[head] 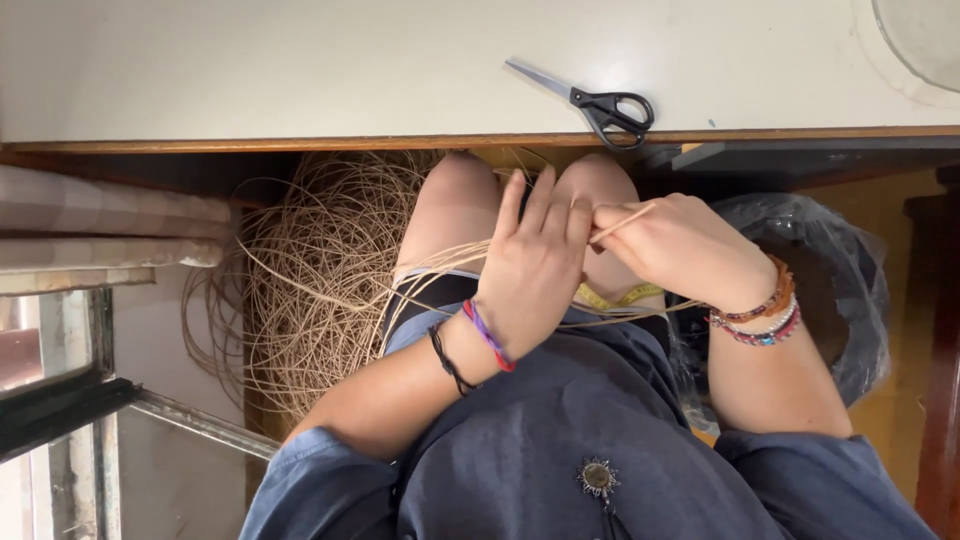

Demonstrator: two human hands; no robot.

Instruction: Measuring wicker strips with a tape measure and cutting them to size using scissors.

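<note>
1. At far left I see a big loose coil of tan cane (pixel 320 280) below the worktop (pixel 250 70) edge, beside my knees.
2. My left hand (pixel 535 270) rests over my lap, fingers nearly straight and spread, strands of the cane running under the palm; I cannot tell whether it grips them.
3. A yellow measuring tape (pixel 612 298) lies across my lap between both hands.
4. My right hand (pixel 675 245) is closed, pinching a thin cane strand (pixel 625 222) whose tip touches the left fingers.
5. Black-handled scissors (pixel 595 100) lie on the worktop near its front edge.
6. A black bag (pixel 830 290) sits at right.
</note>
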